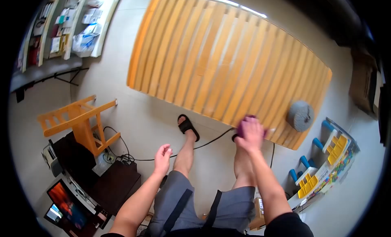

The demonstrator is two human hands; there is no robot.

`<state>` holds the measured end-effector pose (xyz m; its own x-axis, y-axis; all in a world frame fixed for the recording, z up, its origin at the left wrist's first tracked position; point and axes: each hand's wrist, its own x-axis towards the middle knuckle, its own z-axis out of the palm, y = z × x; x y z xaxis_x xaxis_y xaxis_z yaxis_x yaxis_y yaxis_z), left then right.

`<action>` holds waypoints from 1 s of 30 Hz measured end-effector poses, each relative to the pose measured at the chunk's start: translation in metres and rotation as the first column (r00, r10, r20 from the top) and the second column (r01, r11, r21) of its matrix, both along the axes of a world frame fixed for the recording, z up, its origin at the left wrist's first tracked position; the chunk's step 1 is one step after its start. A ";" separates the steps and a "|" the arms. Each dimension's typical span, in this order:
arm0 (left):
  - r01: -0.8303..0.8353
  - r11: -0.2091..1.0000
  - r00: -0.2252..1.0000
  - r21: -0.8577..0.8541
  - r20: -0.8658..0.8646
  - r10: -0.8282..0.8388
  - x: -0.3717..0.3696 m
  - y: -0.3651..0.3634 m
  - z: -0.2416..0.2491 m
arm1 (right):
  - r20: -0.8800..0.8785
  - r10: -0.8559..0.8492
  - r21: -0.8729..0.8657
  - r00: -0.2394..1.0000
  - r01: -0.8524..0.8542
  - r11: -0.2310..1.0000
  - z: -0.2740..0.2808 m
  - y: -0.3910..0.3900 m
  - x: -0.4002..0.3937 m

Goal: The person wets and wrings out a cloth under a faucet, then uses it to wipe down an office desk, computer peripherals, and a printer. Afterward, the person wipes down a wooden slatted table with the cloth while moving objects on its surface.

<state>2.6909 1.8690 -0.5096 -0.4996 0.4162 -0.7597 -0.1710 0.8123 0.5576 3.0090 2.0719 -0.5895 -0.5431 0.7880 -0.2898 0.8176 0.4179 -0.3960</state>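
A slatted wooden table [203,61] stands in front of me. At its near edge, right of centre, my right hand [250,135] lies over a purple cloth [243,123], with its fingers on top of it. A round grey woven object [300,116] rests on the slats to the right of that hand. My left hand [163,157] hangs in the air above the floor, short of the table, with its fingers partly curled and nothing seen in it.
A wooden chair [79,119] lies at the left, near a black cable [211,140] that crosses the floor. Shelves [102,29] stand at the back left, monitors [67,202] at lower left. A blue, white and yellow plastic unit [321,163] is at the right.
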 end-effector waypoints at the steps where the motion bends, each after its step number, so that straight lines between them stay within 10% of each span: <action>1: -0.016 1.000 1.000 -0.002 -0.010 0.016 -0.013 -0.026 0.002 | 0.032 -0.116 -0.079 0.993 0.118 0.990 -0.001 -0.001 0.024; 5: -0.032 0.992 0.999 -0.122 0.038 0.037 -0.046 -0.088 0.009 | -0.054 -0.429 0.336 0.902 0.421 0.843 -0.053 0.004 -0.013; 16: -0.505 0.858 0.862 -0.091 -0.108 0.496 -0.104 -0.184 0.030 | -0.063 0.241 0.305 0.969 -0.211 0.929 -0.033 0.083 -0.513; 25: -0.629 0.770 0.777 -0.108 -0.078 0.624 -0.071 -0.212 0.027 | -0.063 0.585 0.215 0.809 -0.561 0.799 -0.012 0.056 -0.358; 30: -0.655 0.744 0.754 -0.135 -0.051 0.655 -0.017 -0.257 0.023 | 0.169 0.088 0.194 0.982 -0.121 0.974 -0.032 0.077 -0.169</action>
